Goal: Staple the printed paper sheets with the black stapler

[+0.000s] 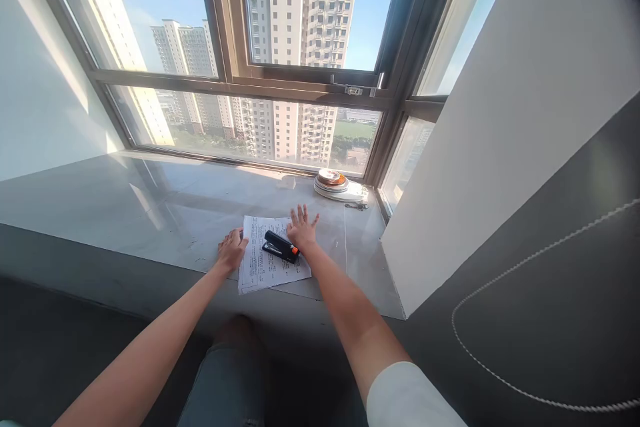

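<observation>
High-rise flat, wide stone window ledge (150, 200), big windows (300, 47), apartment towers (300, 7) outside

We record one window sill (125, 203) of polished grey stone. Directly on it we count printed sheets (260, 267) near the front edge, a round white stack with an orange top (336, 185) in the back right corner, and just beside that a small dark item (356, 206) too small for us to name.

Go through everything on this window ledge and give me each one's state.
Papers: flat on the ledge.
Stapler: lying on the papers, not gripped.
Left hand: on the papers' left edge, grip unclear.
Right hand: open, fingers spread, on the papers.
Round stack: in the ledge corner.
</observation>
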{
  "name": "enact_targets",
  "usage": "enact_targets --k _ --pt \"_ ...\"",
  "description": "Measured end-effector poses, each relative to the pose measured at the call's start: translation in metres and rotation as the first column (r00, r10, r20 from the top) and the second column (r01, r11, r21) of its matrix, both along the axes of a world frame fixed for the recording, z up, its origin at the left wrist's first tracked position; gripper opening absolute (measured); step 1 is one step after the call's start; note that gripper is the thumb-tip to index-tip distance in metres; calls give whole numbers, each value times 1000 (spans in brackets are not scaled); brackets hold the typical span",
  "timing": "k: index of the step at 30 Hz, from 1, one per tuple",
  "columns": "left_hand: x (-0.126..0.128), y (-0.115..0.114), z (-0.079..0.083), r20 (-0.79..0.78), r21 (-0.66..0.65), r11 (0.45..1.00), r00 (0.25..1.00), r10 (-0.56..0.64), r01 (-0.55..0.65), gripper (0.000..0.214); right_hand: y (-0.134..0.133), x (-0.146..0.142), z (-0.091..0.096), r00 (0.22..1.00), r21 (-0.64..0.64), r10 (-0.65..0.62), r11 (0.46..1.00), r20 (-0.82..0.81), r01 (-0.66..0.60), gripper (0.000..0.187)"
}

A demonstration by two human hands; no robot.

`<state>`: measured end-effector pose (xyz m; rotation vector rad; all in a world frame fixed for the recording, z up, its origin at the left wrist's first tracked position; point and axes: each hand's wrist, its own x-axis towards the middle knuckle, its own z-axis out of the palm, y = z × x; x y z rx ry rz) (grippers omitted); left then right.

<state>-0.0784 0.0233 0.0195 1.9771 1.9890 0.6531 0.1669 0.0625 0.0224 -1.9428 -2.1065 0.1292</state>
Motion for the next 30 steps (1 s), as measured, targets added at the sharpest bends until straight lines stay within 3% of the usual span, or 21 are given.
enact_targets --k 5,11,18,21,24,28,30 --pt "4 1 -2 -34 -9 1000 999 17 -17 58 -26 14 -8 1000 6 2 1000 -8 -2 63" --pt "8 -2 3 -78 -24 1000 997 8 -10 54 -64 55 -13 986 -18 -169 986 -13 169 62" --pt "14 -6 4 -175 -4 1000 984 -6 6 50 -93 121 -24 928 -15 -372 928 18 372 59" --pt "17 -6 2 -204 16 999 978 -45 50 48 -96 127 -22 932 16 -362 932 -14 362 59" --pt "18 -11 4 -204 88 991 976 -81 101 44 -99 121 -8 949 161 -310 935 -59 315 54" --pt "20 -23 10 -184 180 922 933 -309 341 42 -119 117 12 924 257 -232 914 -306 314 46" --pt "27 -31 10 -145 189 888 907 -396 418 42 -138 117 14 889 234 -99 947 -447 222 48"
